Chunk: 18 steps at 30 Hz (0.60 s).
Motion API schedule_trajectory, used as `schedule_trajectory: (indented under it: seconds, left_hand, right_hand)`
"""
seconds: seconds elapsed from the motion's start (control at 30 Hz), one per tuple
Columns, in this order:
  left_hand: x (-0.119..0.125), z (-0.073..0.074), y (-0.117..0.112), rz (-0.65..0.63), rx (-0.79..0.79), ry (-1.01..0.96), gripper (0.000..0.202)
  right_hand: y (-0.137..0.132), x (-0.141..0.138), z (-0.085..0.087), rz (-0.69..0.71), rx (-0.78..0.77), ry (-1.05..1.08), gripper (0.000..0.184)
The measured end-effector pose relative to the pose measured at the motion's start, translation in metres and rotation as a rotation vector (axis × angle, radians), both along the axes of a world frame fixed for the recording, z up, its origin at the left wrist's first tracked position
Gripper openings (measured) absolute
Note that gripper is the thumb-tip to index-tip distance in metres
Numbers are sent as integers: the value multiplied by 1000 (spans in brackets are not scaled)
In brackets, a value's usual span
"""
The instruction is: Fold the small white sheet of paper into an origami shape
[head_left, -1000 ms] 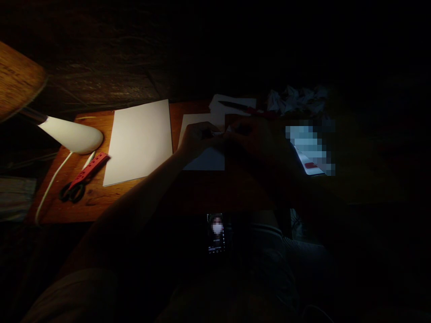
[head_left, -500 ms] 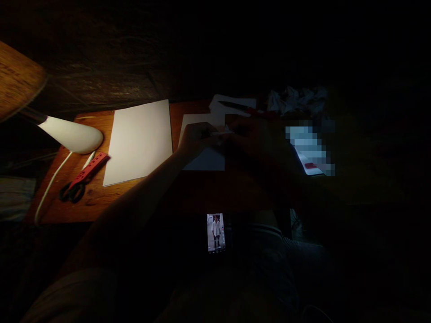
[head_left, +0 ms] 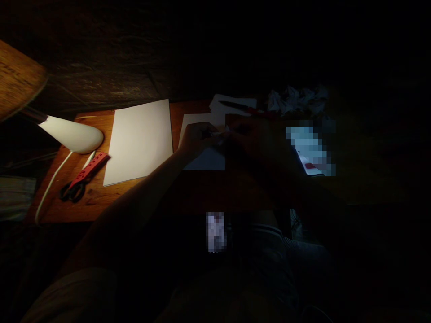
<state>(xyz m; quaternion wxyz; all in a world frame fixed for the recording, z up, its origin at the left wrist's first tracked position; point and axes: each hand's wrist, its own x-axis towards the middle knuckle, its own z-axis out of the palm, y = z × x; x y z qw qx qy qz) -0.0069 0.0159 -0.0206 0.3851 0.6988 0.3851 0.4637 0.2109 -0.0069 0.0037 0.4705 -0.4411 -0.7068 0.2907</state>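
Note:
My left hand (head_left: 198, 137) is closed on a small piece of folded white paper (head_left: 220, 133), held over a white sheet (head_left: 205, 158) on the wooden table. My right hand (head_left: 244, 134) meets it from the other side, in deep shadow; its fingers seem to pinch the same paper, though the dark hides most of them. Just beyond the hands, a dark-bladed knife (head_left: 232, 106) with a red handle lies across more white paper (head_left: 218, 99). To the left of my left forearm rests a larger stack of white paper (head_left: 139, 143).
A white lamp (head_left: 76, 134) stands at the left, its cord over the table edge (head_left: 47, 211). Beside it lie black-handled scissors (head_left: 72, 190) and a red perforated strip (head_left: 89, 169). Several folded paper pieces (head_left: 296, 99) and a lit phone (head_left: 308, 152) are at right; another lit screen (head_left: 215, 232) is below.
The paper between my hands has turned slightly, and its long pale edge shows less now. Both hands stay in nearly the same place.

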Motion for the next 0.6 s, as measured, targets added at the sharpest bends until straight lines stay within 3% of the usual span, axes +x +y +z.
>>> schedule_trajectory:
  seconds: [0.23,0.6]
  left_hand:
    - [1,1,-1,-4,-49,5,20]
    - [2,10,-7,21,-69,5,15]
  right_hand:
    - [-2,-2,3,0,-25,-21,27]
    - [-4,-8,0,-26,126,-240,29]
